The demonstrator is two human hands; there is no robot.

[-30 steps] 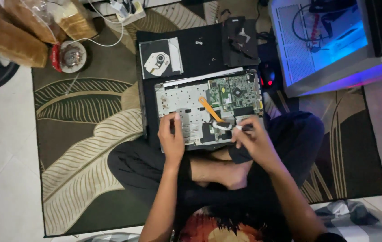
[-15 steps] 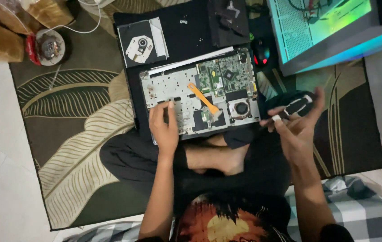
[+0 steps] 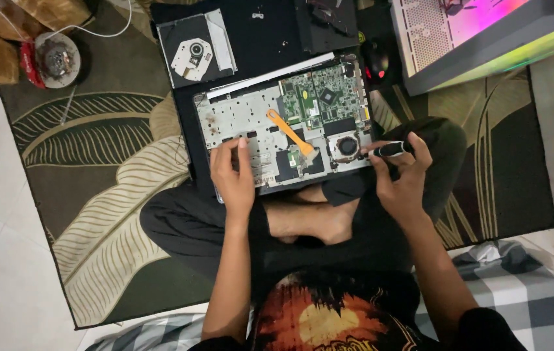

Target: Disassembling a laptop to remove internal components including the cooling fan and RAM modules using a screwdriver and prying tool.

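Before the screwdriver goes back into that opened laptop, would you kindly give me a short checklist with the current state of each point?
1. Laptop chassis steadied: ok, the left hand lies flat on its near edge.
2. Tool gripped: ok, the right hand holds the black screwdriver in its fingers, tip pointing at the board.
3. Tip seated on a screw: cannot tell, the tip is too small to see beside the fan.
4. Orange pry tool out of the way: not ok, it lies across the board near the fan.
5. Removed optical drive set aside: ok, it rests on the black cover behind the chassis.
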